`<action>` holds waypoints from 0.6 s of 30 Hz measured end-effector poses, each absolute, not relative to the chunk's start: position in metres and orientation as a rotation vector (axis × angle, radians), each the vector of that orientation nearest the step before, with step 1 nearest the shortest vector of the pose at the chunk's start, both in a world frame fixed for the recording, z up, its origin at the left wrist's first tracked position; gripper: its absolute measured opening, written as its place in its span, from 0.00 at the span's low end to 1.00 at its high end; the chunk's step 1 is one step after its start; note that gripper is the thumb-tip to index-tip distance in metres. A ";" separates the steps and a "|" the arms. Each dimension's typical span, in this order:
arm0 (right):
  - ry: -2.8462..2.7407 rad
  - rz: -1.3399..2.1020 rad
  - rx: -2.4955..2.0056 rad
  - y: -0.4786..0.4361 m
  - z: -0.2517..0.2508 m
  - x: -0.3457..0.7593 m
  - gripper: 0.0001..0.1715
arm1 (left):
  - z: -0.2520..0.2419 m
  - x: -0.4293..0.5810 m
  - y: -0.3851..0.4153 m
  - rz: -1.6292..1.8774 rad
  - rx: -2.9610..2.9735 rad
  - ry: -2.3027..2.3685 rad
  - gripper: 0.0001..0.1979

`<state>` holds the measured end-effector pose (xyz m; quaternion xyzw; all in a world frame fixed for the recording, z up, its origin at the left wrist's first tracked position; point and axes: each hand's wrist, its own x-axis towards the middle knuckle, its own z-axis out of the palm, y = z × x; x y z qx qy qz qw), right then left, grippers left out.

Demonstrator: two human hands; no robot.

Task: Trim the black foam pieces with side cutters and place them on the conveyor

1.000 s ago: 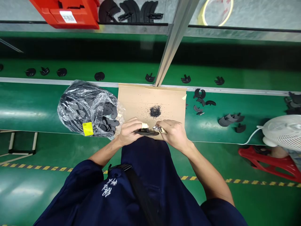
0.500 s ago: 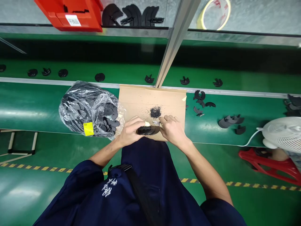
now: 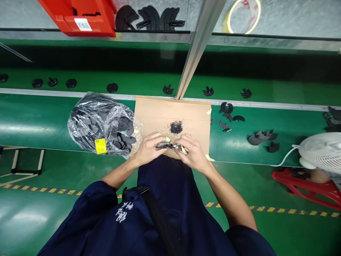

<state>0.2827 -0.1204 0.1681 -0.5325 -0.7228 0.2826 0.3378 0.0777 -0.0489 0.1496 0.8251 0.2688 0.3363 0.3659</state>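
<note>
My left hand (image 3: 150, 146) is closed on a black plastic part (image 3: 163, 145), seen nearly edge-on. A pale cover sits on one of its fingertips. Wrapped in my right hand (image 3: 194, 148) are small metal nippers (image 3: 176, 147), their jaws up against the right end of the part; whether they bite into it is too small to tell. Both hands are over the near edge of a cardboard sheet (image 3: 151, 110). Just beyond them lies a heap of tiny black scraps (image 3: 176, 127).
Left of the cardboard is a clear plastic bag (image 3: 101, 106) of black discs. Loose black parts (image 3: 259, 137) and a white fan (image 3: 321, 151) are at right. Behind runs a green strip carrying black parts (image 3: 112, 88). A metal post (image 3: 190, 60) rises centrally; a red bin (image 3: 87, 21) is above.
My right hand has come slightly left and nearer, bringing the nippers to the part. The part has been turned from showing its broad face to nearly edge-on.
</note>
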 end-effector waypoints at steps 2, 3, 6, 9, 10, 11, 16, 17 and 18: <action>-1.845 0.756 -1.396 -0.121 0.165 0.282 0.09 | 0.149 0.075 -0.048 0.854 2.068 0.688 0.10; -1.838 0.755 -1.400 -0.122 0.163 0.282 0.08 | 0.149 0.074 -0.047 0.838 2.028 0.677 0.15; -1.896 0.665 -1.415 -0.124 0.157 0.285 0.10 | 0.147 0.068 -0.040 0.768 1.878 0.608 0.26; -2.045 0.492 -1.442 -0.125 0.150 0.288 0.13 | 0.142 0.066 -0.028 0.589 1.750 0.619 0.26; -2.096 0.443 -1.447 -0.125 0.147 0.288 0.13 | 0.140 0.067 -0.023 0.481 1.714 0.641 0.25; -2.138 0.403 -1.453 -0.124 0.144 0.288 0.12 | 0.138 0.068 -0.019 0.361 1.678 0.655 0.23; -2.078 0.396 -1.590 -0.120 0.129 0.282 0.12 | 0.122 0.075 0.016 -0.044 1.639 0.619 0.17; -1.996 0.431 -1.666 -0.120 0.127 0.281 0.10 | 0.118 0.076 0.028 -0.054 1.701 0.631 0.15; -1.898 0.473 -1.745 -0.119 0.124 0.281 0.10 | 0.113 0.079 0.044 -0.044 1.787 0.677 0.14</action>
